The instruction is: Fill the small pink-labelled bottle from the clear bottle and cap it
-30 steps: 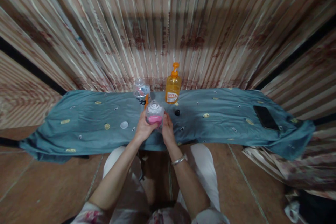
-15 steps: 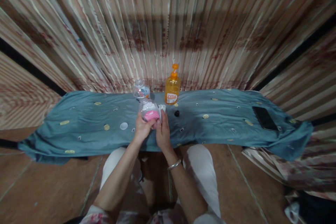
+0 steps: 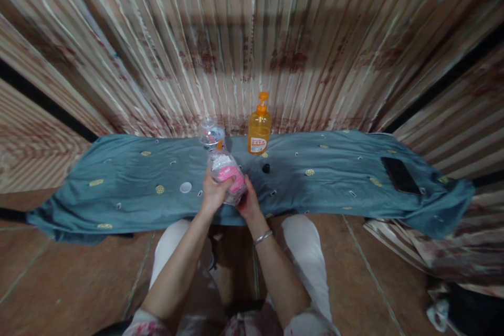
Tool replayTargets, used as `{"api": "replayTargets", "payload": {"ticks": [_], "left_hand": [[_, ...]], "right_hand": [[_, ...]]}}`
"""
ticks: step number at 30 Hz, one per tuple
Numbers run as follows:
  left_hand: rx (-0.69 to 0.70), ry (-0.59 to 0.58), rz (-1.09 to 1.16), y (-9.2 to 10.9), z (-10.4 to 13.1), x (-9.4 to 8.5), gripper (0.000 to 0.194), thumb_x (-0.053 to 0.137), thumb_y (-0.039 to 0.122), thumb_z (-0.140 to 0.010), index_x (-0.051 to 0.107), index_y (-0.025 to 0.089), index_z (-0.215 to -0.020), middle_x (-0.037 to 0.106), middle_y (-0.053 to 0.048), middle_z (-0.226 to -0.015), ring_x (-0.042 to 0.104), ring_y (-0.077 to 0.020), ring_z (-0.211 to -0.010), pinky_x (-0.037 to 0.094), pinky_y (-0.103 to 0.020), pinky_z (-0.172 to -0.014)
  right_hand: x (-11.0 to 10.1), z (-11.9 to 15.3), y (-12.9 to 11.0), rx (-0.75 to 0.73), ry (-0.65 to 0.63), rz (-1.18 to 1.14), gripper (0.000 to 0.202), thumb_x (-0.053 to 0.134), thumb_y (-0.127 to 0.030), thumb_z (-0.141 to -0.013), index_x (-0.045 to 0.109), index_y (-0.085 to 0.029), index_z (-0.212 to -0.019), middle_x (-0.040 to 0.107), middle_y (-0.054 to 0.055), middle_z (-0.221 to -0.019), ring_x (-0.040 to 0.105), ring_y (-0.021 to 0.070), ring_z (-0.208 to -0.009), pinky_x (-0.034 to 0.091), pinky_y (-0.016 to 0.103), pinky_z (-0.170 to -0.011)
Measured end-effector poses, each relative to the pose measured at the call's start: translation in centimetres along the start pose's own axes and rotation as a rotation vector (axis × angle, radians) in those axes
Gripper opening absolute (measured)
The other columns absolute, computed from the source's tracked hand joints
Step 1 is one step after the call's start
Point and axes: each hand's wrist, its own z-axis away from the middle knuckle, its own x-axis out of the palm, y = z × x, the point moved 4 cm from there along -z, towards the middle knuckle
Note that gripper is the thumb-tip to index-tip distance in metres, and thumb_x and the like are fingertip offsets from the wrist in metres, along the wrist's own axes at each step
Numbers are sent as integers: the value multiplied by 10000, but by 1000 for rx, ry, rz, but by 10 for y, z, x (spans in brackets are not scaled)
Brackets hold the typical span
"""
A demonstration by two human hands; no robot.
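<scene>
A clear plastic bottle with a pink label (image 3: 227, 172) is tilted above the near part of the cloth. My left hand (image 3: 213, 192) is wrapped round its left side, thumb on the label. At its lower right end is my right hand (image 3: 249, 200), fingers closed round the base; part of them is hidden under the bottle. Just behind stands another clear bottle (image 3: 210, 133), with a small orange thing (image 3: 219, 144) by it. An orange pump bottle (image 3: 259, 134) stands upright to the right. Nearer me lies a small black object (image 3: 266, 168).
The teal patterned cloth (image 3: 134, 189) covers a long, narrow surface. A round whitish disc (image 3: 185, 187) lies left of my hands, a black phone (image 3: 400, 175) far right. Pleated curtains (image 3: 228, 37) hang behind.
The white crumpled thing by my right fingers is out of sight. My right hand has shifted down to the bottle's base, and more of the pink label shows.
</scene>
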Motion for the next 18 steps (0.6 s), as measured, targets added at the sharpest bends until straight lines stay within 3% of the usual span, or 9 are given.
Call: {"api": "replayTargets", "payload": {"ticks": [6,12,15,18], "left_hand": [[31,-117,-2,6,8,2,777,888,356,-524,591,195,-1224,738,-67,-1115,712,-232,-956,575,-355,-880],[60,-287,-25,11,18,-7,920,924,332,-461,588,234,-1312,585,-110,-1431,593,-301,-1289,550,-384,-1002],[64,-339,-82,13,18,-13,877,932,313,-448,627,212,-1264,679,-102,-1276,648,-298,-1187,533,-443,-1038],[31,-384,-137,14,16,-14,665,928,300,-433,701,198,-1050,745,-50,-969,703,-285,-954,554,-502,-993]], "right_hand": [[0,4,0,105,-49,-21,687,564,-827,-749,736,-215,-1010,792,94,-910,742,232,-860,609,384,-715],[-2,6,-9,159,-116,21,764,569,-879,-694,756,-207,-1007,788,91,-860,737,221,-824,602,354,-683],[-4,8,-12,172,-132,62,741,577,-880,-687,762,-212,-948,779,83,-807,737,225,-815,603,348,-673],[-6,7,-12,176,-138,106,681,638,-846,-670,759,-216,-897,773,81,-788,741,231,-827,607,351,-685]]}}
